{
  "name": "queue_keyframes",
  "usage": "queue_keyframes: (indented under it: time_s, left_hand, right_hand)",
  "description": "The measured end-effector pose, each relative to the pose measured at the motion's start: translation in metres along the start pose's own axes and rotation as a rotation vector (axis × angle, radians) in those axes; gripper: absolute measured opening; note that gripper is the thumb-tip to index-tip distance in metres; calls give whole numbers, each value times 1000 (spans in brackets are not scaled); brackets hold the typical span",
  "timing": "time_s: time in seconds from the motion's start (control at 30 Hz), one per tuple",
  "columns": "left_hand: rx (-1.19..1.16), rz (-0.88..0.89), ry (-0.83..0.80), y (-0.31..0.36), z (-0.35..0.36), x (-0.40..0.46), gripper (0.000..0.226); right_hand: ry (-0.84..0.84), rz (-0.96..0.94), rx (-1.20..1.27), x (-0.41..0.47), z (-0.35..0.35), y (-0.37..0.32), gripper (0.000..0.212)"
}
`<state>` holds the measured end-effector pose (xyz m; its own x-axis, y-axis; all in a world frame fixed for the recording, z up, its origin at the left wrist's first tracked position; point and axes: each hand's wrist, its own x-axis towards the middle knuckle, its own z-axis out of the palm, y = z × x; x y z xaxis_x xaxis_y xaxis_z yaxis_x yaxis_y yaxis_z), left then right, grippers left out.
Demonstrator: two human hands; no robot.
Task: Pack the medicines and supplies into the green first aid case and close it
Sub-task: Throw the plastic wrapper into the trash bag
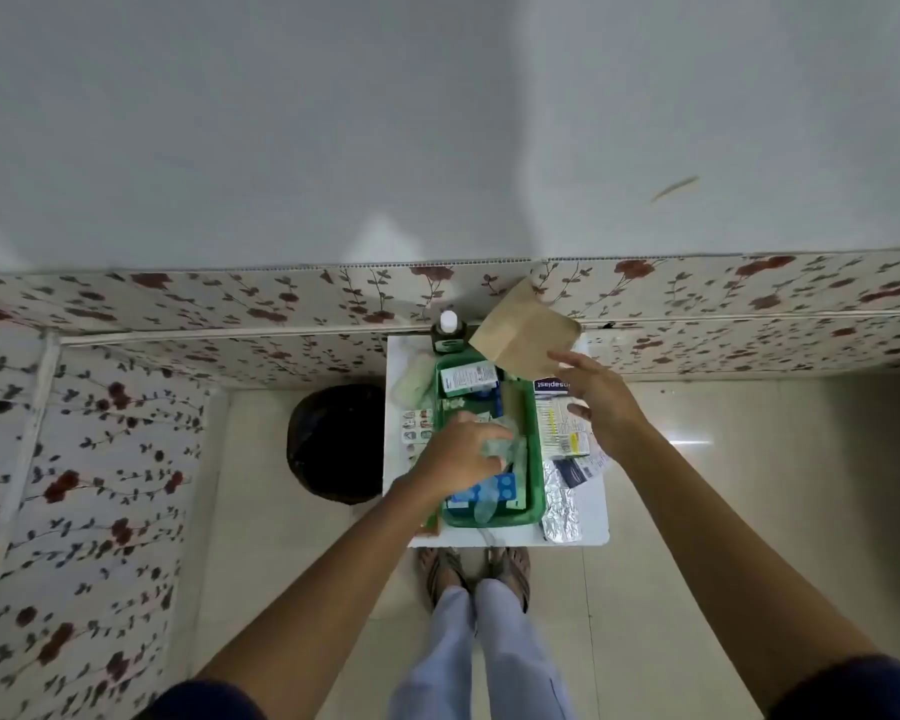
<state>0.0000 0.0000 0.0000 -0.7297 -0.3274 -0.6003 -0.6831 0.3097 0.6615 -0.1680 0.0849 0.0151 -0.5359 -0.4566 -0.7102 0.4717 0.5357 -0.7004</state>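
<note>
The green first aid case (535,491) lies open on a small white table (596,517), with boxes and packets inside. My left hand (461,457) reaches into the case and presses on a clear plastic packet (500,449). Above the case's far right corner, my right hand (601,394) holds a brown paper envelope (523,332) by its edge. A white and blue medicine box (467,377) lies in the far end of the case. A blue box (489,492) sits at the near end.
A dark bottle with a white cap (448,332) stands at the table's far edge. A bandage roll (411,381) and pill strips (417,427) lie left of the case. A plaster box (562,420) and a foil strip (561,506) lie right. A black bin (336,441) stands left of the table.
</note>
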Motion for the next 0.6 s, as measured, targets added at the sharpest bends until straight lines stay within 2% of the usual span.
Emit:
queue_keyframes:
  time_s: [0.1,0.17,0.23,0.37,0.43,0.53,0.6]
  left_hand:
    - [190,-51,-65,-6,10,17,51]
    - [215,-80,-86,-17,21,32,52]
    - [152,-104,-29,-24,26,38,45]
    - [-257,-209,373,-20,13,26,27]
    - [-517,-244,512,-15,-3,10,23]
    - [-943,-263,637,-14,-26,-19,17]
    - [-1132,-259,675,-19,-38,-39,15]
  right_hand:
    - [-21,20,-64,26,8,-1,35]
    - [-27,47,-56,42,12,4,35]
    - [22,16,-55,51,11,9,33]
    - [219,-186,-264,27,9,5,31]
    - [239,-328,-420,3,12,2,32]
    - [113,-526,-654,-26,31,-1,39]
    - [-46,-616,-773,-38,53,2,55]
